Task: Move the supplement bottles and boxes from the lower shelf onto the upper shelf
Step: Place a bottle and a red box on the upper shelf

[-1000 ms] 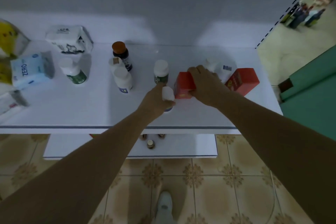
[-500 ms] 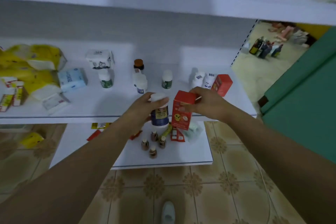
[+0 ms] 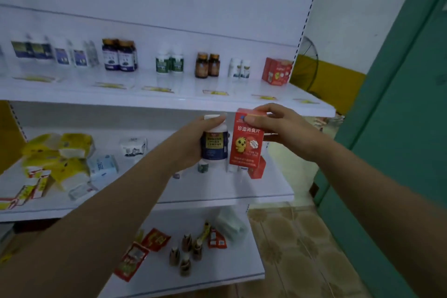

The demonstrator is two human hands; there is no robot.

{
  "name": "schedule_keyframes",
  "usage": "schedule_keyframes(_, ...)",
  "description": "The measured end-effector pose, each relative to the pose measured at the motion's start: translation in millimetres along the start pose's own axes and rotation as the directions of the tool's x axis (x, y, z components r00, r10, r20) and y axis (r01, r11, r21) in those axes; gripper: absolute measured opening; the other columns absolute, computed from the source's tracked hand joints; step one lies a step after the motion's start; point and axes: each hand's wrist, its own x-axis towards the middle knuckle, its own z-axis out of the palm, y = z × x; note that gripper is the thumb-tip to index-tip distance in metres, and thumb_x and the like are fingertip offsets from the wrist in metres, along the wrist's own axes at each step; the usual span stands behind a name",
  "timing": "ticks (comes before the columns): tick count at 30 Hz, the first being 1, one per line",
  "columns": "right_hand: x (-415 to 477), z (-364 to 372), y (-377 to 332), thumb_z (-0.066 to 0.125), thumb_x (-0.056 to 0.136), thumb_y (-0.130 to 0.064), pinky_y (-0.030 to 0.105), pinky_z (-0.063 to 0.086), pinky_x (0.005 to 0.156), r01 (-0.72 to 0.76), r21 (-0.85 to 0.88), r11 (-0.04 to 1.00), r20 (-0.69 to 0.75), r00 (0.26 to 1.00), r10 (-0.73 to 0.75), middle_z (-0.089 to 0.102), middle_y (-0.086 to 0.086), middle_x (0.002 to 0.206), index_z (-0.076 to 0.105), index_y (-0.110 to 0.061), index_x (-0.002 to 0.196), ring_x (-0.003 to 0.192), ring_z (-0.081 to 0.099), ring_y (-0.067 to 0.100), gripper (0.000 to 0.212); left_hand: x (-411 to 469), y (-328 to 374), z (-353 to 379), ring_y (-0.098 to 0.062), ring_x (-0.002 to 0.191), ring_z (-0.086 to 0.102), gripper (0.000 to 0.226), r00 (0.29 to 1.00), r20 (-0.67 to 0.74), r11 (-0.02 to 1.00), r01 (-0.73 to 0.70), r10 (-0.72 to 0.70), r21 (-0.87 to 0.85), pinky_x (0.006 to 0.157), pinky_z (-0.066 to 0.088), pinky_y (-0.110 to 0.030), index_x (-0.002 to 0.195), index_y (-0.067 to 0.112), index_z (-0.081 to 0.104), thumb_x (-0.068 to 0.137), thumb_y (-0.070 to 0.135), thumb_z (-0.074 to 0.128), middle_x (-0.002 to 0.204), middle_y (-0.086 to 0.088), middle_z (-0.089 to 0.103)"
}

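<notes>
L hand (image 3: 193, 143) wraps a bottle (image 3: 214, 144): white cap, dark blue label, held upright. R hand (image 3: 280, 126) grips a red box (image 3: 246, 139) at its top, thumb on the front face, fingers (image 3: 271, 108) over the top edge; box upright, cartoon chick on front. Bottle & box are side by side, touching or nearly so, both in the air in front of the upper shelf (image 3: 169, 101) edge, just below its level. Neither rests on any shelf.

Upper shelf stock, L to R: white bottles (image 3: 60, 52), dark blue bottles (image 3: 119, 55), green-label bottles (image 3: 169, 63), amber bottles (image 3: 208, 65), small white bottles (image 3: 240, 68), red boxes (image 3: 277, 71).

Lower shelf (image 3: 217, 197): yellow packs (image 3: 58, 152) & a blue pack (image 3: 104, 167) at L; a second red box (image 3: 257, 169) and bits of other bottles show behind the held items, mostly hidden.

Bottom shelf (image 3: 193, 283): red sachets (image 3: 154, 239), small brown vials (image 3: 185, 254).
</notes>
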Motion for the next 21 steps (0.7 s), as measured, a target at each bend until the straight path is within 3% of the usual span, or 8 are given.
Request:
schedule_keyframes(4, -19, -28, -33, 0.071, 0.078, -0.037, 0.023, 0.055, 0.075, 0.066, -0.038, 0.997, -0.020, 0.998, -0.066, 0.071, 0.003, 0.106, 0.059, -0.016, 0.115, 0.094, 0.070, 0.013, 0.045, -1, 40, 31, -0.036, 0.114, 0.060, 0.058, 0.994, 0.086, 0.996, -0.074, 0.070, 0.046, 0.098, 0.047, -0.051, 0.134, 0.005, 0.044, 0.087, 0.037, 0.060, 0.130, -0.019, 0.058)
schedule_keyframes(7, -29, -46, -41, 0.071, 0.078, -0.038, 0.029, 0.056, 0.083, 0.079, -0.110, 0.991, -0.047, 0.995, -0.084, 0.071, 0.003, 0.107, 0.059, -0.016, 0.118, 0.097, 0.069, 0.015, 0.047, 4, 55, 48, -0.033, 0.108, 0.062, 0.044, 0.990, 0.061, 0.992, -0.125, 0.124, 0.009, 0.096, 0.049, -0.049, 0.128, 0.005, 0.046, 0.092, 0.030, 0.055, 0.123, -0.018, 0.062)
schedule_keyframes(10, -34, -62, -45, 0.071, 0.075, -0.043, 0.037, 0.054, 0.090, 0.076, -0.171, 0.982, -0.076, 0.993, -0.090, 0.068, 0.002, 0.111, 0.058, -0.021, 0.121, 0.101, 0.067, 0.017, 0.052, 10, 60, 59, -0.034, 0.115, 0.060, 0.046, 0.981, 0.138, 0.990, -0.141, 0.138, 0.010, 0.100, 0.046, -0.049, 0.129, 0.004, 0.049, 0.092, 0.030, 0.054, 0.124, -0.018, 0.062)
schedule_keyframes(12, -36, -70, -48, 0.071, 0.075, -0.044, 0.037, 0.055, 0.090, 0.078, -0.200, 0.977, -0.096, 0.990, -0.099, 0.067, 0.002, 0.113, 0.057, -0.021, 0.123, 0.102, 0.066, 0.018, 0.055, 13, 67, 62, -0.031, 0.101, 0.065, 0.035, 0.975, 0.158, 0.987, -0.160, 0.155, 0.024, 0.093, 0.051, -0.042, 0.118, 0.006, 0.055, 0.091, 0.029, 0.055, 0.109, -0.015, 0.068)
schedule_keyframes(14, -37, -78, -51, 0.071, 0.076, -0.041, 0.032, 0.057, 0.084, 0.087, -0.197, 0.976, -0.115, 0.987, -0.111, 0.066, 0.004, 0.113, 0.056, -0.019, 0.124, 0.100, 0.067, 0.018, 0.055, 18, 73, 65, -0.020, 0.079, 0.064, 0.017, 0.972, 0.160, 0.985, -0.174, 0.171, 0.005, 0.075, 0.054, -0.032, 0.099, 0.013, 0.057, 0.091, 0.028, 0.056, 0.086, -0.007, 0.066)
schedule_keyframes(16, -38, -85, -54, 0.072, 0.073, -0.041, 0.027, 0.057, 0.078, 0.092, -0.188, 0.978, -0.133, 0.984, -0.118, 0.066, 0.005, 0.113, 0.055, -0.017, 0.125, 0.097, 0.068, 0.016, 0.060, 26, 76, 64, -0.015, 0.071, 0.064, 0.014, 0.970, 0.176, 0.986, -0.168, 0.165, 0.000, 0.069, 0.054, -0.029, 0.096, 0.017, 0.057, 0.090, 0.029, 0.058, 0.080, -0.003, 0.065)
schedule_keyframes(18, -38, -91, -56, 0.072, 0.071, -0.042, 0.025, 0.057, 0.076, 0.085, -0.192, 0.978, -0.156, 0.981, -0.116, 0.066, 0.005, 0.112, 0.054, -0.015, 0.127, 0.095, 0.068, 0.015, 0.065, 31, 78, 64, -0.014, 0.072, 0.066, 0.019, 0.969, 0.188, 0.986, -0.166, 0.159, 0.023, 0.072, 0.055, -0.030, 0.102, 0.016, 0.061, 0.090, 0.030, 0.058, 0.084, -0.003, 0.068)
schedule_keyframes(21, -33, -99, -53, 0.069, 0.080, -0.035, 0.021, 0.055, 0.073, 0.068, -0.185, 0.980, -0.192, 0.976, -0.104, 0.066, 0.006, 0.112, 0.051, -0.012, 0.130, 0.094, 0.068, 0.015, 0.058, 43, 81, 63, -0.023, 0.096, 0.065, 0.039, 0.971, 0.190, 0.987, -0.157, 0.147, 0.035, 0.095, 0.050, -0.041, 0.123, 0.011, 0.058, 0.089, 0.031, 0.058, 0.112, -0.012, 0.068)
